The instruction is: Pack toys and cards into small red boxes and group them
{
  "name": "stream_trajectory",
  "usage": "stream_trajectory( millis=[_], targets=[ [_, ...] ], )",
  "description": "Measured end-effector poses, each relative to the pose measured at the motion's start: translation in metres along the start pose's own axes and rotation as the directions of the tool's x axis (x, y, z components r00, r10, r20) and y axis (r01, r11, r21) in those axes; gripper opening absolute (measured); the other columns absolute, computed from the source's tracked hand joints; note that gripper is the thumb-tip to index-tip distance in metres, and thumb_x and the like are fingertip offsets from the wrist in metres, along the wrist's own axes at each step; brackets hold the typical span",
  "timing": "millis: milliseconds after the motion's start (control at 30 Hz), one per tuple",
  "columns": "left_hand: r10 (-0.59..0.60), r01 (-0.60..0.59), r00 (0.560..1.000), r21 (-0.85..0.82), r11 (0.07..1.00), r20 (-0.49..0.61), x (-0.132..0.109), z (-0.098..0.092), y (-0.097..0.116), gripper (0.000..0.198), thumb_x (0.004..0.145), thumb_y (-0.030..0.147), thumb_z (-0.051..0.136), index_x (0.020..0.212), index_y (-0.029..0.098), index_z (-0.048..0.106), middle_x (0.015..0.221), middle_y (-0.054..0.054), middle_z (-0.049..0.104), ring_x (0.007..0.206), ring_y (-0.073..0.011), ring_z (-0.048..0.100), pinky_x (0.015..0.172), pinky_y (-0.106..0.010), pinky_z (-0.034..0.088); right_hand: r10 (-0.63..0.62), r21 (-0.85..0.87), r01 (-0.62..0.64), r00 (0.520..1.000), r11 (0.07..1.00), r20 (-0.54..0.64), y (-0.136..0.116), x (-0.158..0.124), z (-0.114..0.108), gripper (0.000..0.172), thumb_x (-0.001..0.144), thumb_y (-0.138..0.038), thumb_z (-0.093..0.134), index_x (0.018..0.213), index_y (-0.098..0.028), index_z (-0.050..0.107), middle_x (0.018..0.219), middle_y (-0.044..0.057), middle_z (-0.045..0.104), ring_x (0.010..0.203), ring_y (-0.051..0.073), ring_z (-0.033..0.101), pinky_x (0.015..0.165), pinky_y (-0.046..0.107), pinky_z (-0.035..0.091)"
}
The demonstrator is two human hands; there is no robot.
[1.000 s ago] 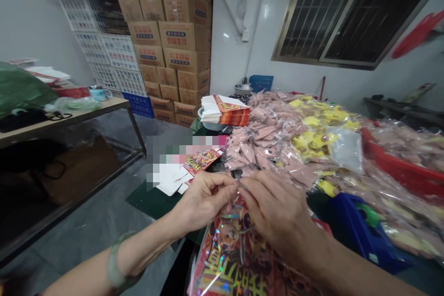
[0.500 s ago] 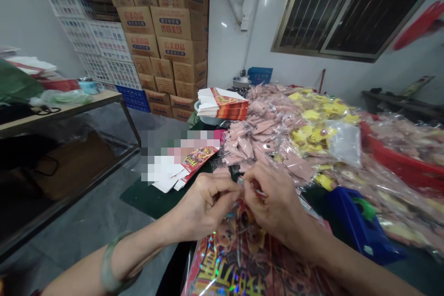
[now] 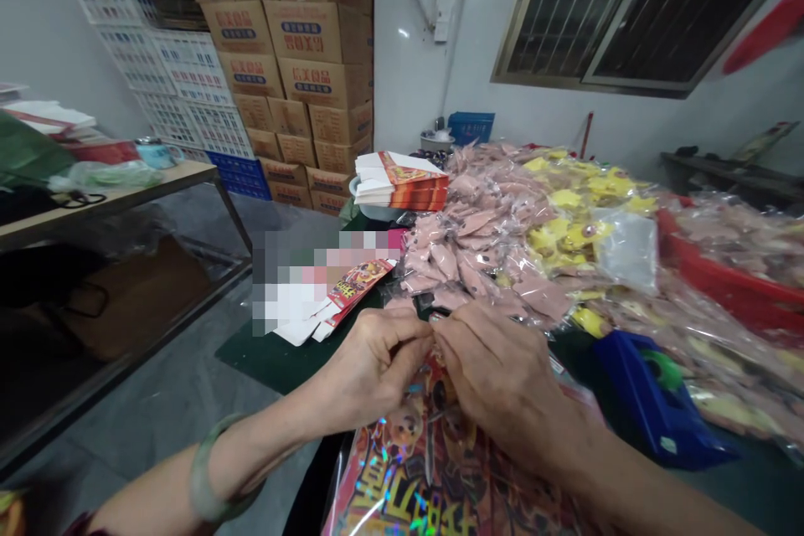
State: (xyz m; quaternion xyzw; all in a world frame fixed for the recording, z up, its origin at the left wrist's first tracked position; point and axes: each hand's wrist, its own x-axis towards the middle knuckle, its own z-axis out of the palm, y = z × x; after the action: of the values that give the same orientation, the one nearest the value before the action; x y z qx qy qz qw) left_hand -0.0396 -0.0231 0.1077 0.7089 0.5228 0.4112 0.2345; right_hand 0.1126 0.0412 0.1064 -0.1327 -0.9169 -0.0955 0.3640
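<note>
In front of me lies a large red package [image 3: 408, 469] printed with cartoon figures and yellow characters, its surface glossy with rainbow glints. My left hand [image 3: 377, 364] is at its far edge, thumb and forefinger pinched together on it. My right hand [image 3: 502, 368] meets it there, fingers bent down and closed on the same edge. The fingers hide exactly what is pinched between them. A green bangle [image 3: 210, 469] circles my left wrist. Right of my hands stands a blue tape dispenser [image 3: 659, 410] with a green core.
Beyond my hands spread heaped pink pieces in clear bags [image 3: 490, 226] and yellow ones [image 3: 571, 193]. Folded printed cartons [image 3: 358, 289] lie left, with a carton stack [image 3: 402, 184] farther back. A red basin [image 3: 722, 268] sits right. Cardboard boxes [image 3: 320, 33] are stacked behind.
My right hand has turned over, its back now facing up and its fingers lower over the package edge. The left hand keeps its pinch nearly in place. The view has shifted slightly.
</note>
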Motion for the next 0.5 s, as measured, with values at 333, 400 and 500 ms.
stream_trajectory(
  millis=[333, 400, 500],
  targets=[
    [-0.114, 0.112, 0.993, -0.231, 0.966, 0.006, -0.003, -0.003, 0.001, 0.024, 0.085, 0.021, 0.046, 0.075, 0.009, 0.065, 0.061, 0.001, 0.046, 0.053, -0.0071, 0.037, 0.048, -0.02, 0.029, 0.244, 0.238, -0.219, 0.966, 0.946, -0.083, 0.01, 0.003, 0.008, 0.019, 0.08, -0.009, 0.043, 0.064, -0.017, 0.049, 0.058, -0.002, 0.047, 0.053, 0.01, 0.042, 0.051, 0.024, 0.033],
    [-0.194, 0.182, 0.981, -0.347, 0.92, 0.001, -0.004, -0.001, 0.0, 0.023, 0.084, 0.023, 0.048, 0.078, 0.009, 0.065, 0.059, 0.002, 0.044, 0.05, -0.0059, 0.033, 0.044, -0.019, 0.026, 0.246, 0.247, -0.216, 0.964, 0.945, -0.101, 0.009, 0.002, 0.006, 0.016, 0.082, -0.009, 0.045, 0.07, -0.015, 0.053, 0.062, 0.0, 0.051, 0.058, 0.011, 0.046, 0.054, 0.024, 0.035],
    [-0.235, 0.223, 0.972, -0.441, 0.87, 0.028, -0.004, 0.002, -0.001, 0.022, 0.083, 0.024, 0.049, 0.082, 0.009, 0.065, 0.058, 0.004, 0.042, 0.047, -0.005, 0.029, 0.042, -0.019, 0.022, 0.159, 0.211, -0.14, 0.984, 0.968, -0.076, 0.004, 0.0, 0.004, 0.011, 0.086, -0.012, 0.048, 0.083, -0.013, 0.058, 0.072, 0.004, 0.058, 0.067, 0.014, 0.052, 0.059, 0.026, 0.04]
  ],
)
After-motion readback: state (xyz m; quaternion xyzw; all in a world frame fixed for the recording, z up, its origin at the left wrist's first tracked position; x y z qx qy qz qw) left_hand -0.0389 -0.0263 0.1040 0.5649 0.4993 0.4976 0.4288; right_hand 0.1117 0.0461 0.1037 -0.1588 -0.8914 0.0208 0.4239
